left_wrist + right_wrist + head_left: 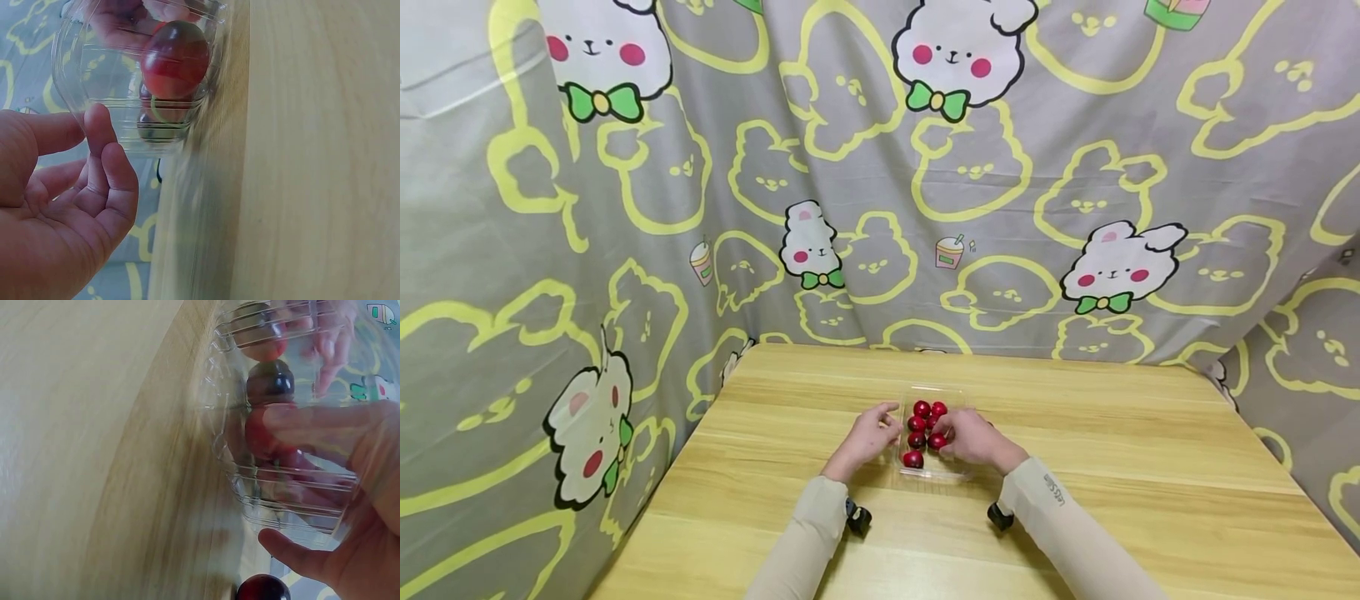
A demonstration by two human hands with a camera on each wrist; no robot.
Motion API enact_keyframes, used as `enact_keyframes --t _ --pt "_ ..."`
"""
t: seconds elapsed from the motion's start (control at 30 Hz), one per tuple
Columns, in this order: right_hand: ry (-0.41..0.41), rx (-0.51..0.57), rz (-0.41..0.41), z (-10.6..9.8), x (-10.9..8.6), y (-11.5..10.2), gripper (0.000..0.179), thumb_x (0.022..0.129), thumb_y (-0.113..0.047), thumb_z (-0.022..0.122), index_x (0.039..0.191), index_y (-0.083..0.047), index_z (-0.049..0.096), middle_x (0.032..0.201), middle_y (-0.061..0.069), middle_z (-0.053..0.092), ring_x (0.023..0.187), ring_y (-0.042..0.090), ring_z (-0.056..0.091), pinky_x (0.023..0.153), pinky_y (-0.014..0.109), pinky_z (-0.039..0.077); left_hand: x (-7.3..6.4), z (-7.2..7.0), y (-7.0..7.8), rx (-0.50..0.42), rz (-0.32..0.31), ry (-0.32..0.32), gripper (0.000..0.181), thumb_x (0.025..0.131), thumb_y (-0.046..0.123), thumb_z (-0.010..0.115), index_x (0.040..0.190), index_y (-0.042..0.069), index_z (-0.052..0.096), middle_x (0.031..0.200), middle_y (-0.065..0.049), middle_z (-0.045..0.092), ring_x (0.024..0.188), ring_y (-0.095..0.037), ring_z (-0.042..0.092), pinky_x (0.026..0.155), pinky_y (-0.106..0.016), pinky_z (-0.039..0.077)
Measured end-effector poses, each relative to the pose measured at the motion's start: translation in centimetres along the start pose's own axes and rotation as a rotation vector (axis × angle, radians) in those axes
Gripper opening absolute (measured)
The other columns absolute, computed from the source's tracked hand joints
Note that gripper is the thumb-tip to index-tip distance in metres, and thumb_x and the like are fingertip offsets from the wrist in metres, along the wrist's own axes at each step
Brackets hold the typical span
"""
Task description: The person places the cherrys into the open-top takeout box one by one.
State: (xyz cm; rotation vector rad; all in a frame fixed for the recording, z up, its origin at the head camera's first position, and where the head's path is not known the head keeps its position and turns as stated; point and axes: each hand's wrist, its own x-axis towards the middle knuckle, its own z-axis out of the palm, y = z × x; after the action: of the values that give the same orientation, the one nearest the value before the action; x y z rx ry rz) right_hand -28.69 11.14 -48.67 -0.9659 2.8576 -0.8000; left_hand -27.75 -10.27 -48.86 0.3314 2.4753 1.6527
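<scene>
A clear plastic container (934, 473) holds several shiny dark-red plums (913, 460) on the table. My left hand (872, 433) is at the container's left side, its thumb and forefinger pinching the rim, as the left wrist view shows. My right hand (973, 437) reaches in over the right side. Its thumb and fingers hold a red plum (270, 434) inside, seen through the plastic wall; one finger sticks out beyond the wall. Another plum (262, 589) lies outside the container, beside my right hand, mostly hidden by that hand in the head view.
The wooden table (1135, 475) reaches out on both sides of the container. A grey patterned curtain (865, 192) hangs along its back and sides. Each wrist carries a small black camera mount (859, 517).
</scene>
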Motion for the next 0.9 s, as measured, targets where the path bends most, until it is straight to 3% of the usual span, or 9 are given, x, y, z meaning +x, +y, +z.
enact_keyframes --t 0.37,0.9 --pt "-0.008 0.016 0.036 0.11 0.09 0.15 0.026 0.067 -0.002 0.068 0.093 -0.008 0.066 0.082 -0.001 0.059 0.072 0.012 0.054 0.061 0.026 0.045 0.1 0.03 -0.25 -0.008 -0.002 -0.003 0.045 0.087 0.008 0.054 0.129 0.0 0.04 0.083 -0.008 0.053 0.068 -0.018 0.058 0.063 -0.033 0.05" --pt "0.011 0.034 0.029 0.2 0.3 0.16 0.027 0.065 -0.007 0.076 0.09 -0.009 0.064 0.079 -0.004 0.058 0.072 0.01 0.054 0.065 0.027 0.046 0.08 0.03 -0.33 -0.002 -0.011 -0.005 0.047 0.087 0.01 0.054 0.13 0.001 0.039 0.083 -0.007 0.053 0.067 -0.016 0.058 0.062 -0.035 0.05"
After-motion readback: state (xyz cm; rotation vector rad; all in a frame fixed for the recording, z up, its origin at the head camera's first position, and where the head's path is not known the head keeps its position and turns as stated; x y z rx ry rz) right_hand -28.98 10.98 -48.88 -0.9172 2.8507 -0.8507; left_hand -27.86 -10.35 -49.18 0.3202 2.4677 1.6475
